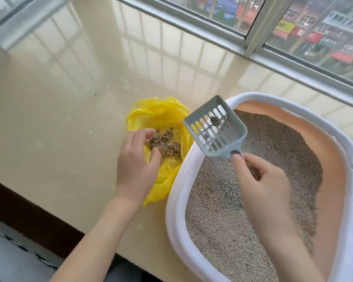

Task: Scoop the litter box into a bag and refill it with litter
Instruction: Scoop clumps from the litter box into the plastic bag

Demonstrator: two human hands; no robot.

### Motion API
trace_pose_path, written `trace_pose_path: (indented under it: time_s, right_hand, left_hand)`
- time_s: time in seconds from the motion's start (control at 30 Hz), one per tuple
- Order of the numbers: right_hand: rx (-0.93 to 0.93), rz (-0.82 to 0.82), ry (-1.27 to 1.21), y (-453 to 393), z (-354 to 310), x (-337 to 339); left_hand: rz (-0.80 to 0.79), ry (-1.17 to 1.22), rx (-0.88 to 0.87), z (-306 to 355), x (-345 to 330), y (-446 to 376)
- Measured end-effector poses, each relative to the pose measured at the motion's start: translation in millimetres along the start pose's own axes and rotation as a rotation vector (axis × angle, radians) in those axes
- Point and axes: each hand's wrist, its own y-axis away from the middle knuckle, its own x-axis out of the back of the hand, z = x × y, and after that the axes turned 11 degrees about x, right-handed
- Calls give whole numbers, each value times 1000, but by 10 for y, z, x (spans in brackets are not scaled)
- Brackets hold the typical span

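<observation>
A white-rimmed litter box (176,200) with a peach inside holds grey litter (273,159) on a glossy beige sill. My right hand (259,180) grips the handle of a grey-blue slotted scoop (214,129), lifted above the box's left rim, with a few small clumps left in it. To the left of the box lies an open yellow plastic bag (161,112) with several dark clumps (165,145) inside. My left hand (137,165) holds the bag's near edge, fingers curled over the rim.
The beige sill (59,119) stretches left and back to a window frame (212,33). The sill's front edge drops to a dark wall and tiled floor (12,251) at bottom left. The litter box fills the right side.
</observation>
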Motion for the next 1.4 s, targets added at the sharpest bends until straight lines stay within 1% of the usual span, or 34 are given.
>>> trace_pose_path:
  time_s: [0.07, 0.1, 0.17, 0.23, 0.3, 0.4, 0.5, 0.53, 0.57, 0.6, 0.67, 0.73, 0.83, 0.87, 0.93, 1.03, 1.1, 1.2, 1.3, 1.4]
  right_hand:
    - [80, -12, 171, -97, -68, -178]
    - [139, -17, 275, -134, -101, -271]
    - [255, -37, 502, -187, -137, -452]
    - [337, -63, 695, -227, -158, -603]
    - [397, -74, 812, -256, -142, -702]
    - [437, -45, 865, -265, -111, -772]
    - [419, -44, 827, -260, -86, -758]
    - [382, -61, 774, -251, -78, -735]
    - [330, -75, 670, -239, -70, -699]
    - [274, -73, 515, -227, -53, -653]
    - [149, -11, 197, -188, -24, -523]
    - [58, 55, 37, -106, -9, -365]
    - [-45, 103, -98, 42, 58, -114]
    - [-81, 105, -125, 89, 98, -22]
    - [-128, 88, -113, 181, 207, 166]
    - [-146, -2, 51, 319, 466, 427]
    - [-163, -101, 170, 406, 621, 571]
    - [-234, -283, 324, 522, 742, 719]
    - [-208, -516, 583, 618, 819, 651]
    - [-124, -602, 597, 676, 835, 294]
  left_hand:
    - [20, -123, 158, -150, 25, -115]
    - [-12, -171, 246, -208, 24, -163]
    - [-132, -184, 394, -276, 5, -235]
    - [-225, -157, 486, -299, -11, -272]
    - [-236, -150, 478, -303, -10, -279]
    - [-204, -174, 404, -296, 15, -261]
    - [-206, -138, 415, -324, 10, -247]
    - [-199, -116, 420, -344, 12, -246]
    - [-176, -115, 399, -370, 13, -244]
    - [-136, -160, 347, -397, 18, -243]
    - [-66, -324, 198, -405, 28, -241]
    - [-24, -392, 76, -313, 43, -219]
    - [30, -372, -50, -80, 40, -109]
    - [10, -316, -75, -4, 19, -67]
    - [-132, -126, -39, 150, -42, 20]
    - [-368, 61, 48, 264, -191, 143]
    - [-455, 99, 51, 274, -282, 222]
    - [-462, 119, 51, 253, -355, 298]
    - [-423, 149, 110, 263, -387, 324]
    - [-389, 176, 161, 315, -418, 327]
